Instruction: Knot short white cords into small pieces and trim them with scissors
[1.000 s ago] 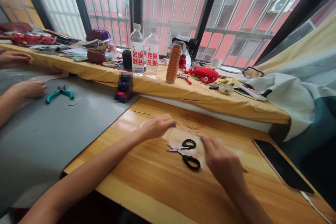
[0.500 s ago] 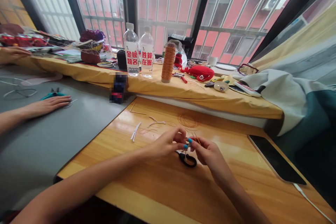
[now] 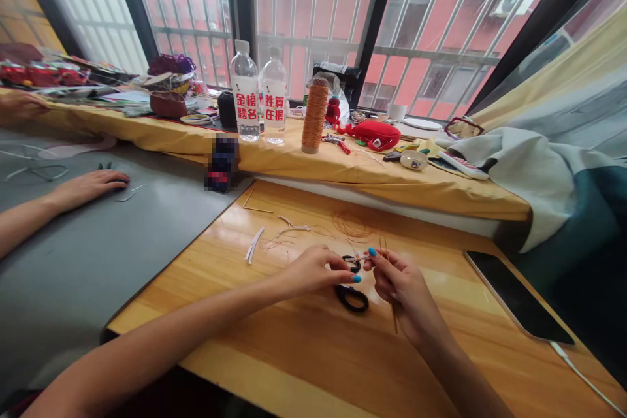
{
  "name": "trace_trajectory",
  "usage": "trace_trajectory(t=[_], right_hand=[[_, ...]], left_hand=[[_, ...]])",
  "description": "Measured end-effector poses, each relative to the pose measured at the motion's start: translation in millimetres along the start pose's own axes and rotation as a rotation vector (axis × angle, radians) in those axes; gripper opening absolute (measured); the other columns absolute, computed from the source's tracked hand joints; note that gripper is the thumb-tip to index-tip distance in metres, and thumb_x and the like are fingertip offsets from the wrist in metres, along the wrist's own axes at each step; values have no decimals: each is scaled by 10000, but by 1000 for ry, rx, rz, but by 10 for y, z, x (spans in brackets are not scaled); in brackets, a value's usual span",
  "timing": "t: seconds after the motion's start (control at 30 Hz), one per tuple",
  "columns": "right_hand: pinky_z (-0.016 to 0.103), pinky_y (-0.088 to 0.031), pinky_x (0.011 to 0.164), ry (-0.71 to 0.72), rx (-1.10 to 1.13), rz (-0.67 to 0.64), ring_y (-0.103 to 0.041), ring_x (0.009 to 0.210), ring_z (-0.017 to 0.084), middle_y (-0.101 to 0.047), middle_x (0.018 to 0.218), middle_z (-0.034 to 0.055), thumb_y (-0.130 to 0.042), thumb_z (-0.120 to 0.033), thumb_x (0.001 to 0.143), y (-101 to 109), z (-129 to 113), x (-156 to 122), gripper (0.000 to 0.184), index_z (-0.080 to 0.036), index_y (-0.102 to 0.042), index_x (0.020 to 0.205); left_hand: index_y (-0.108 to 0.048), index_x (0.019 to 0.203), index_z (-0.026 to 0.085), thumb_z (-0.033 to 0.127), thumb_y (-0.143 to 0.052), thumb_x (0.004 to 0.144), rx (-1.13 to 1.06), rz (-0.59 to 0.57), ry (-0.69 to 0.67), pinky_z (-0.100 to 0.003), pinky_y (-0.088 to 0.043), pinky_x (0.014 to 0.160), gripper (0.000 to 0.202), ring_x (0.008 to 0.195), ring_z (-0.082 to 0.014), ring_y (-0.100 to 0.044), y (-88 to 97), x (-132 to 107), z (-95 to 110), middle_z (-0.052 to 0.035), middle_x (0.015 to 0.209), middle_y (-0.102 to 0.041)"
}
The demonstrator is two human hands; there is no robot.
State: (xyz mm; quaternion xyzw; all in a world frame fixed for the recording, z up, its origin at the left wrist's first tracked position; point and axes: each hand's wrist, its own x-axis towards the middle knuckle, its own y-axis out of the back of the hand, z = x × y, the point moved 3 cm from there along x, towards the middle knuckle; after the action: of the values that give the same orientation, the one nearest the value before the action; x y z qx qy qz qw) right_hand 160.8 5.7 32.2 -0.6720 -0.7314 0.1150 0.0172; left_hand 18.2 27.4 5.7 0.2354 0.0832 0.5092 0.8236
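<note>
My right hand point(image 3: 399, 281) is closed, pinching a small white strip point(image 3: 361, 258) between thumb and forefinger. Through its fingers run two thin brown sticks point(image 3: 394, 317), poking out above and below. My left hand point(image 3: 321, 271) faces it with the thumb stretched out apart from the bent fingers. Its fingertips are close to the strip's left end; whether they touch it I cannot tell. Under both hands lie black-handled scissors point(image 3: 353, 299), blades mostly hidden. Left of them rest white strips point(image 3: 253, 245), a bent thin stick point(image 3: 257, 210) and a loose coil of brown thread point(image 3: 351, 225).
A phone point(image 3: 516, 297) with a white cable lies at right. On the yellow-draped ledge stand two bottles point(image 3: 247, 104) and an orange thread spool point(image 3: 314, 117), beside a red plush item point(image 3: 375, 136). At left, a co-worker's hand point(image 3: 93, 186) rests on a grey mat point(image 3: 147, 228).
My hands have moved apart slightly, the left thumb coming off the small piece. My right hand has turned, so the sticks stand more upright. The co-worker's hand shifted slightly left.
</note>
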Motion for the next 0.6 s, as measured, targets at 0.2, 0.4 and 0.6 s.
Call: trace_trajectory(t=[0.2, 0.4, 0.6], right_hand=[[182, -160, 333, 102, -106, 29, -215, 348, 7, -549, 684, -7, -569, -408, 683, -3, -11, -14, 376, -154, -528, 957], [228, -393, 499, 495, -743, 180, -497, 579, 117, -563, 761, 34, -377, -353, 828, 95, -95, -23, 239, -189, -499, 953], [244, -413, 628, 852, -1268, -116, -534, 713, 145, -572, 795, 49, -364, -213, 852, 29, -31, -42, 222, -208, -551, 971]], left_hand=[[-613, 598, 120, 356, -452, 739, -191, -22, 112, -200, -350, 587, 319, 651, -116, -512, 23, -15, 3, -17, 680, -617], [-601, 720, 133, 281, -479, 722, -453, -13, 263, -221, -370, 625, 192, 633, -100, -506, 88, -15, 7, -5, 675, -601], [-595, 827, 113, 331, -533, 702, -670, -19, 239, -298, -403, 741, 259, 703, -141, -571, 109, -26, 16, -45, 690, -632]])
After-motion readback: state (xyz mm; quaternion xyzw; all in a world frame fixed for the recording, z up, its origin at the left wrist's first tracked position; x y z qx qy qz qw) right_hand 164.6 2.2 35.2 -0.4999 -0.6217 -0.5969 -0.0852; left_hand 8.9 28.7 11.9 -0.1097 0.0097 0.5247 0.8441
